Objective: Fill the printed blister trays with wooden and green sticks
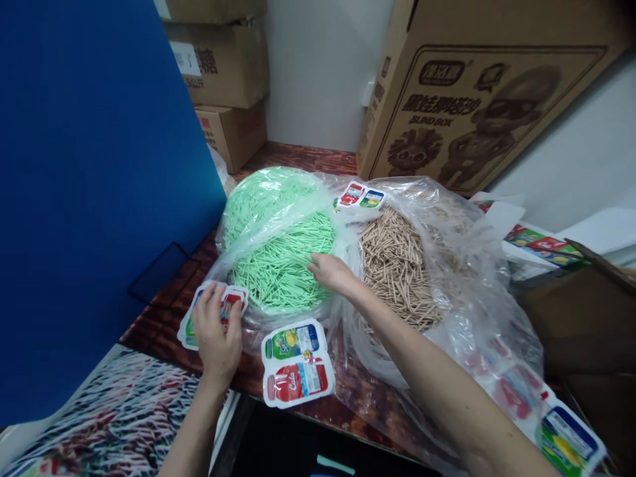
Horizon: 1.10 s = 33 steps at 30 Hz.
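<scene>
My left hand point(218, 334) lies over a drink-printed packet point(187, 329) at the table's front left, its curled fingers gripping it; some brown sticks show near the fingertips. My right hand point(332, 272) reaches to the right side of a heap of thin green sticks point(273, 271) in a clear plastic bag. Its fingers are drawn together against the heap, and what they hold, if anything, is hidden. Right of it, a second clear bag holds short brown sticks point(397, 271). Between my forearms lies another packet point(298, 363) printed with red and green drink jars.
Another drink-printed packet point(360, 196) rests on the bags at the back. A large carton point(447, 99) stands behind, with stacked cartons point(223, 66) at back left. A blue panel point(99, 199) borders the left. An open box point(571, 318) sits on the right.
</scene>
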### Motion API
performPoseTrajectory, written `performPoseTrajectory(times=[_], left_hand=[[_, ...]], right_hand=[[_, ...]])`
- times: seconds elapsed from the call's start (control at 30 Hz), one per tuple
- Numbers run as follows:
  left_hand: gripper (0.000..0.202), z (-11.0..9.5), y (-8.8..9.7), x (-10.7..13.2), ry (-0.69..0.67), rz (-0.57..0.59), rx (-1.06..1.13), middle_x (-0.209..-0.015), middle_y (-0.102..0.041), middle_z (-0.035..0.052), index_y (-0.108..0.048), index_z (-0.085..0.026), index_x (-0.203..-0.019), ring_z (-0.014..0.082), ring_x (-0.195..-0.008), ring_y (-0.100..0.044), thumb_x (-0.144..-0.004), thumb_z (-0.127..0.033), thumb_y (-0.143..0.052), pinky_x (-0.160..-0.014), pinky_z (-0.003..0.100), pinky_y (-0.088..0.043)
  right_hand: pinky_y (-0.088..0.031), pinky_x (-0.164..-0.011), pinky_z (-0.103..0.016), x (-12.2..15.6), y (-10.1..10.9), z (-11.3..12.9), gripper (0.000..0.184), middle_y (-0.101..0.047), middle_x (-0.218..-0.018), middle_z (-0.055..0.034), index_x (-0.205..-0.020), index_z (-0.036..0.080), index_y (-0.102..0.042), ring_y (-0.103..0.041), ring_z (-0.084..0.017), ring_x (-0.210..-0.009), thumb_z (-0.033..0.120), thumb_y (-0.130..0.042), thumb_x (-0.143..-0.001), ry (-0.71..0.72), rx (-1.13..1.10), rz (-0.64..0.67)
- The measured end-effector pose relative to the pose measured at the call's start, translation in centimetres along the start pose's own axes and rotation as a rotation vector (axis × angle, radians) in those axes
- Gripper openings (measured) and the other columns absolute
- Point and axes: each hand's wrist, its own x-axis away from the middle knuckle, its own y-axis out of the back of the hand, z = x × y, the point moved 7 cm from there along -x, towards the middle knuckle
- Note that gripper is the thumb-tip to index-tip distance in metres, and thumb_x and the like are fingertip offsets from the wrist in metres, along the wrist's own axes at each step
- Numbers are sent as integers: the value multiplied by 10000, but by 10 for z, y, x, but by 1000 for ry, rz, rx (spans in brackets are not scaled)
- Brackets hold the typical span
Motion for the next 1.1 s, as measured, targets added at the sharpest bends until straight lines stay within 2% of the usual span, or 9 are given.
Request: performPoseTrajectory(times=[0.2,0.3,0.4,0.5,0.6,0.7,0.83,0.97,1.1], left_hand=[[444,-35,-80,-4,342,312,714,-1335,-525,127,-431,-240,-1324,233,-1161,-560,-901,-361,-494,-906,370,-488],[479,-52,-104,-17,337,307,805,-1387,-478,118,-387,-259,-1359,209,-1151,-568,-904,-372,-484,-905,343,-479],[350,-69,-122,-18,309,438,849,-1103,-659,105,-570,-179,-1159,204,-979,-644,-905,-392,-458,-840,337,-501],[308,-76,-125,-5,291,565,776,-841,-693,72,-653,-148,-936,198,-824,-658,-897,-390,-466,-765,323,-508],[301,-77,-111,12,216,627,691,-946,-695,77,-650,-168,-1024,203,-893,-648,-912,-359,-446,-804,331,-492],[326,-65,-83,24,138,533,572,-1132,-646,81,-552,-207,-1209,205,-1027,-609,-928,-318,-431,-871,340,-465],[178,-47,-60,46,-54,542,233,-898,-660,56,-630,-198,-928,213,-882,-608,-913,-272,-469,-795,345,-462],[165,-40,-62,71,-259,632,-26,-1000,-640,93,-626,-192,-990,253,-945,-567,-883,-245,-512,-841,393,-437],[343,-37,-70,76,-302,654,-149,-1078,-603,119,-564,-185,-1176,283,-995,-533,-844,-273,-570,-875,429,-412]], right_hand=[[-344,-398,-165,18,-17,-3,201,-549,-552,48,-683,186,-441,-464,-60,-397,222,-416,-879,1,-472,201],[-337,-380,-162,28,-33,-1,197,-523,-525,59,-675,180,-461,-437,-52,-381,285,-505,-836,12,-710,327],[-348,-399,-162,41,-55,4,229,-558,-551,44,-705,166,-498,-486,-59,-424,338,-646,-741,22,-1102,550],[-350,-433,-172,54,-75,5,293,-567,-586,33,-704,155,-510,-505,-63,-467,344,-732,-669,9,-1341,653],[-314,-439,-181,69,-89,-2,304,-522,-579,50,-704,166,-497,-453,-56,-461,351,-737,-677,-22,-1391,521],[-333,-483,-207,92,-88,-19,206,-512,-636,43,-792,188,-515,-444,-79,-513,366,-618,-809,-5,-1251,123],[-405,-662,-267,138,-91,-44,143,-525,-764,2,-845,208,-510,-509,-144,-710,313,-455,-925,50,-928,-366],[-409,-740,-294,158,-113,-60,123,-551,-833,-20,-902,211,-517,-532,-174,-792,277,-420,-939,49,-770,-442],[-419,-754,-291,160,-114,-61,157,-558,-833,-22,-879,207,-529,-543,-175,-806,287,-411,-945,51,-803,-426]])
